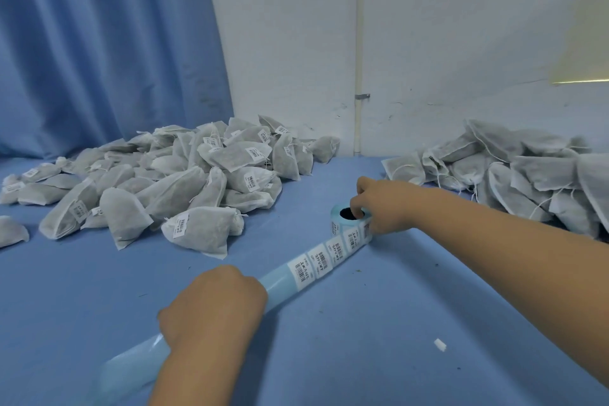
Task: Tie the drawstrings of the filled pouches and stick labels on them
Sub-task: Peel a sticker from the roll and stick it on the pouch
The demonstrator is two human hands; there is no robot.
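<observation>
Our left hand (214, 310) fisted round the strip (280, 280), our right hand (385, 204) gripping the roll (346, 224) at mid tabletop (362, 323), fingers (357, 208) in its core

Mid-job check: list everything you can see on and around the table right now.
Labelled pouches: one large pile, grey-white, back left.
Plain pouches: one pile, grey-white, no labels showing, back right.
Label roll: one, light blue, centre.
Label strip: one, blue backing, white barcode labels, from roll to near left.
Scrap: one, white, near right.
Table cover: blue.
Curtain: blue, back left.
Pipe: one, white, on wall.
Left hand: grips strip.
Right hand: holds roll, finger in core.
</observation>
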